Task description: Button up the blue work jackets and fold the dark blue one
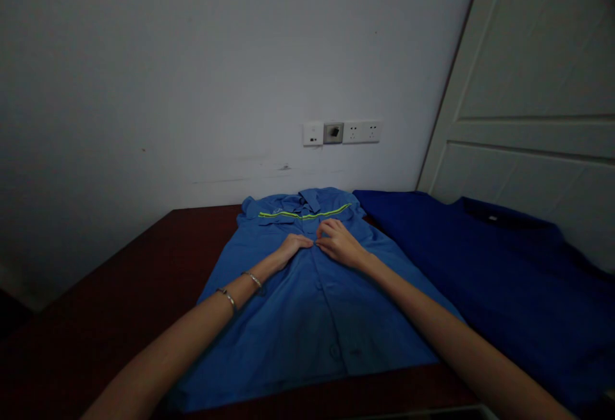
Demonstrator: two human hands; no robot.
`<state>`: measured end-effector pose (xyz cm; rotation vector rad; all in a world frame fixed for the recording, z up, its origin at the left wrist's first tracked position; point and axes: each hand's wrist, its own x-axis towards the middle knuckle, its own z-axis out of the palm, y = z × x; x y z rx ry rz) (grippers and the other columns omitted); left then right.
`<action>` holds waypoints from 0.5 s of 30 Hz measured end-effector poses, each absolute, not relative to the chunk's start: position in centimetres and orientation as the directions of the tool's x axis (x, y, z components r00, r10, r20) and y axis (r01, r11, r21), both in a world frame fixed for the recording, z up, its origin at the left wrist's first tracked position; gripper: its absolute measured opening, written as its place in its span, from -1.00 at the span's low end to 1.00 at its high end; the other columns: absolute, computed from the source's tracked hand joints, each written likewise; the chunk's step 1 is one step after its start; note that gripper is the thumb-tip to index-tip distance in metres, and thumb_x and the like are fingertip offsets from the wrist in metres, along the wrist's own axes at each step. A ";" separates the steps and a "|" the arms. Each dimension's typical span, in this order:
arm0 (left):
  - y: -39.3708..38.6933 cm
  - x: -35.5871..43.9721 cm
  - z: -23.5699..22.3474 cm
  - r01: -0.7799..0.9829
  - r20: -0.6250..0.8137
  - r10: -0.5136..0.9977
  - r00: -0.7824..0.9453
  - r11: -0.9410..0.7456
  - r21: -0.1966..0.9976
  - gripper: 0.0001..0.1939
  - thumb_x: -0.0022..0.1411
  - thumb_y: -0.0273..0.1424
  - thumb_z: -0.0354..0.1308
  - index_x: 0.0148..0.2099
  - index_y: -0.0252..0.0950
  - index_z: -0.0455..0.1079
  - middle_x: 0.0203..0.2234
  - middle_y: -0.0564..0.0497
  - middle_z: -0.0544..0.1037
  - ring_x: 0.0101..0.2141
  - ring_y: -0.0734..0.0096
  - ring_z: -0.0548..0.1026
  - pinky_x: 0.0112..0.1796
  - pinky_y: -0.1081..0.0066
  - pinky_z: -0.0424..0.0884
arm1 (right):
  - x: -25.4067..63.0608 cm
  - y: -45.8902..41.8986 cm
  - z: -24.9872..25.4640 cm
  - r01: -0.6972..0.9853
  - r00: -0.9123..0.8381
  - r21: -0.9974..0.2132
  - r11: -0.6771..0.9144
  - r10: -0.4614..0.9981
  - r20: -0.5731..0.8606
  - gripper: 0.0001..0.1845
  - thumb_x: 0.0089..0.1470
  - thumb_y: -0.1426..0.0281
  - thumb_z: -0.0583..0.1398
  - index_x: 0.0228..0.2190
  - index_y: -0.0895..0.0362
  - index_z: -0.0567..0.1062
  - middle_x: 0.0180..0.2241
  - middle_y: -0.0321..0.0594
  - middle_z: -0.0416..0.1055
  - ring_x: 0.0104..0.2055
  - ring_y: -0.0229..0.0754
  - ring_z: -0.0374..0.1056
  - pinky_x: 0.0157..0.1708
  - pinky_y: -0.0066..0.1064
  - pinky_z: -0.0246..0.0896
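Note:
A light blue work shirt (288, 330) lies spread face up, its collar towards the wall and a yellow-green stripe across the chest. Below that stripe, at the front placket, my left hand (294, 246) pinches the cloth. My right hand (337, 241) meets it from the other side, thumb and finger pressed together on the shirt's front edge. Whether a button sits between the fingertips is too small to tell. Lower down the placket, a few buttons (335, 351) show faintly.
A dark blue garment (480, 266) lies flat to the right, beside the shirt. Both rest on a dark red-brown table (120, 317) against a pale wall. Sockets (361, 131) are set in the wall, and a white panelled door (528, 106) stands at the right.

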<state>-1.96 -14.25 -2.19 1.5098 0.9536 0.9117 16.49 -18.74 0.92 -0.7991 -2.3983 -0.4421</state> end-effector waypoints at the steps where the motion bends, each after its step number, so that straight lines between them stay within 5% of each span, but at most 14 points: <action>1: -14.3 -2.0 -2.2 0.086 0.055 0.920 0.388 -0.096 0.992 -0.85 -0.18 -0.40 0.22 -0.47 -0.35 0.51 -0.52 0.02 0.54 -0.40 0.34 0.44 -0.22 0.32 0.31 | 16.5 -18.7 1.0 0.627 -0.665 0.137 0.767 0.436 0.607 -0.85 0.04 0.45 0.13 -0.42 0.14 0.52 -0.27 -0.14 0.31 -0.10 -0.10 0.11 -0.11 -0.19 0.05; 15: -14.0 -2.2 -2.0 0.090 0.015 0.929 0.370 -0.052 0.995 -0.82 -0.19 -0.37 0.22 -0.47 -0.37 0.49 -0.51 0.04 0.54 -0.43 0.36 0.41 -0.28 0.35 0.29 | 16.2 -18.5 0.2 0.628 -0.694 0.302 0.717 0.340 0.635 -0.80 0.11 0.48 0.05 -0.37 0.15 0.48 -0.30 -0.15 0.33 -0.15 -0.15 0.12 -0.09 -0.20 0.01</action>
